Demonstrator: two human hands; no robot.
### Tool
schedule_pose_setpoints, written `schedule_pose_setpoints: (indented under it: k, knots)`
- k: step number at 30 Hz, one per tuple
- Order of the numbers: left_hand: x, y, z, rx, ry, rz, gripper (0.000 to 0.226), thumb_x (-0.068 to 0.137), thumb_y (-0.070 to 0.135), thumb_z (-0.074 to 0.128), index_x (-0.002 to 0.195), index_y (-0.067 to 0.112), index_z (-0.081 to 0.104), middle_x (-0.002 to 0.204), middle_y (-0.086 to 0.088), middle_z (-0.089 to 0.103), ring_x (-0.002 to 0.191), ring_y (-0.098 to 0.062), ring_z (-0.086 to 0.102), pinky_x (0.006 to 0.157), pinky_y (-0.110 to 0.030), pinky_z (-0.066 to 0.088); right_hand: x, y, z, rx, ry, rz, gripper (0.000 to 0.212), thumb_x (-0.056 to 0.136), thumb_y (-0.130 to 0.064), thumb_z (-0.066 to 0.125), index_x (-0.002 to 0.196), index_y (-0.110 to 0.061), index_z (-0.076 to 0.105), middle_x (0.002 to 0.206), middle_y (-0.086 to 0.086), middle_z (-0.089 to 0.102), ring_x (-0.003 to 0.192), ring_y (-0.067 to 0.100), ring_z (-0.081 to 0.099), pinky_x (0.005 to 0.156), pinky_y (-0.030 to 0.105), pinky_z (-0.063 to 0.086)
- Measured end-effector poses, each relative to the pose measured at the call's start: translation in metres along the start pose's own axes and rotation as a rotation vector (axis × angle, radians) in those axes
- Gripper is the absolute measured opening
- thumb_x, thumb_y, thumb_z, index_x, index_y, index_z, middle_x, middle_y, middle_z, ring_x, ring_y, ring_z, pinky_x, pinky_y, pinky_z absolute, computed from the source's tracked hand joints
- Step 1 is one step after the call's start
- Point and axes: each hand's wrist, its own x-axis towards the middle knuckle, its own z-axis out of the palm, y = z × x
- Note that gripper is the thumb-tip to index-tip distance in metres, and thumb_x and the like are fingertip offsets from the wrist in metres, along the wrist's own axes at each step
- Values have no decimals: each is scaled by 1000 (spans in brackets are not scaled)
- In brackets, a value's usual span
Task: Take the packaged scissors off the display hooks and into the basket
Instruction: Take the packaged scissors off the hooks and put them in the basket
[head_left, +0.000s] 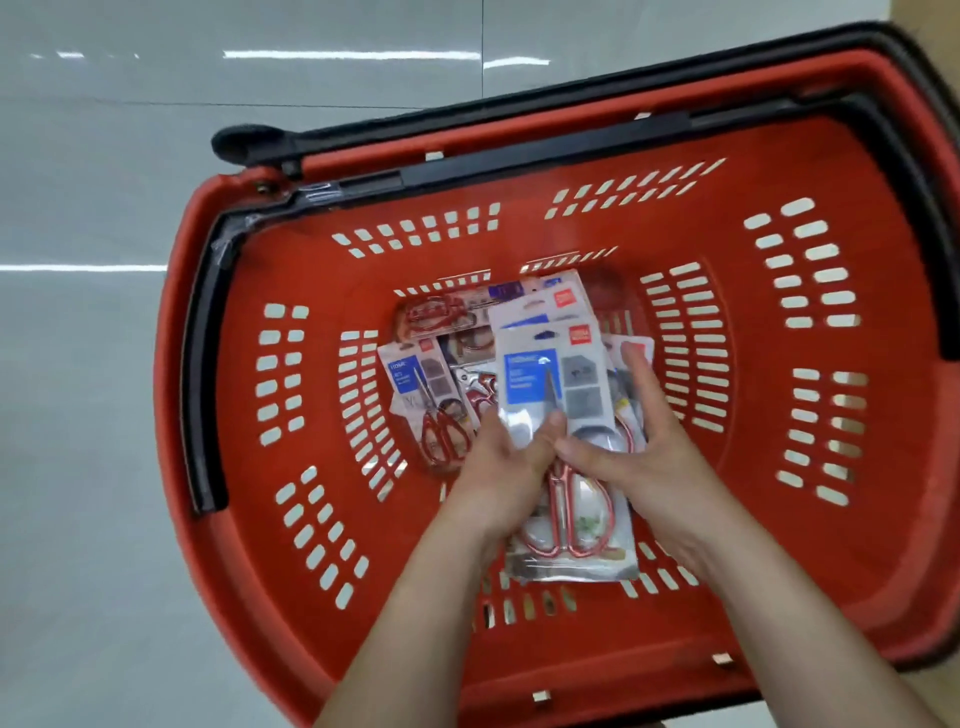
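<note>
A red plastic basket (260, 519) fills the view from above. Inside it, both my hands reach down onto a stack of packaged scissors (550, 374) with red handles, white and blue cards. My left hand (498, 467) grips the left side of the top packs, thumb on the clear plastic. My right hand (639, 441) holds their right side, fingers spread over the edge. More scissors packs (431, 400) lie on the basket floor to the left and behind (447, 312). No display hooks are in view.
The basket stands on a pale glossy tiled floor (104, 364). Its black handles (208, 364) are folded down along the left and far rims. A brown surface shows at the top right corner.
</note>
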Motion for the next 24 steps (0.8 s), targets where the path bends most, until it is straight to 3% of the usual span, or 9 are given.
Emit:
schedule_pose_setpoints:
  k: [2, 4, 6, 8, 12, 14, 18, 21, 24]
  knots:
    - [5, -5, 7, 49, -39, -29, 39, 101, 47, 48, 133, 26, 50, 129, 14, 58, 123, -9, 54, 108, -33, 41, -1, 3, -8, -9, 77, 30, 88, 73, 5, 79, 139, -42, 45, 115, -24, 69, 106, 2, 68, 78, 20, 58]
    - [17, -10, 7, 180, 15, -23, 28, 105, 42, 40, 128, 30, 50, 123, 10, 55, 118, -11, 52, 101, -26, 40, 1, 5, -17, -51, 171, 50, 82, 73, 9, 79, 137, -35, 49, 117, -13, 70, 103, 9, 71, 79, 28, 61]
    - [43, -21, 0, 546, 120, 53, 36, 102, 39, 41, 135, 26, 52, 130, -6, 57, 122, -29, 54, 103, -38, 44, 6, 6, -28, -86, 257, 61, 80, 73, 6, 81, 133, -36, 50, 119, -12, 69, 100, 12, 72, 82, 41, 61]
    - [70, -32, -13, 1015, 164, 10, 47, 97, 28, 49, 144, 26, 42, 134, -17, 50, 124, -40, 49, 104, -46, 41, 15, 7, -36, -106, 304, 56, 80, 73, 3, 82, 130, -42, 49, 119, -17, 67, 99, 10, 71, 83, 47, 60]
    - [111, -32, -42, 1478, 137, -68, 58, 97, 23, 53, 149, 22, 26, 132, -17, 53, 118, -36, 57, 89, -45, 49, 28, 11, -33, -129, 311, 38, 87, 74, 3, 81, 138, -42, 43, 117, -20, 66, 99, 6, 70, 83, 48, 60]
    - [126, -27, -54, 1575, 160, -83, 49, 100, 19, 49, 146, 20, 32, 128, -12, 60, 116, -32, 60, 84, -41, 49, 30, 15, -29, -128, 305, 12, 91, 75, 6, 79, 140, -44, 39, 114, -22, 67, 99, 2, 69, 83, 46, 60]
    - [112, -14, -67, 1744, 120, -63, 31, 98, 14, 53, 129, 12, 56, 126, -11, 64, 116, -30, 61, 87, -38, 52, 20, 16, -25, -113, 183, 20, 102, 80, 5, 75, 148, -52, 24, 105, -36, 68, 103, -6, 66, 84, 36, 58]
    - [76, 5, -65, 1757, 122, 50, 26, 90, 9, 56, 116, 8, 63, 115, -14, 68, 106, -33, 66, 83, -40, 53, 1, 5, -20, -202, 77, 47, 79, 83, 0, 74, 142, -45, 46, 114, -26, 70, 108, -1, 66, 91, 32, 58]
    - [25, 44, -54, 1640, 142, 181, 22, 81, 11, 60, 101, 14, 68, 96, -11, 72, 90, -33, 68, 73, -37, 55, -22, -11, -16, -334, 108, 5, 45, 83, -8, 76, 118, -36, 70, 122, -21, 65, 112, -3, 62, 101, 33, 52]
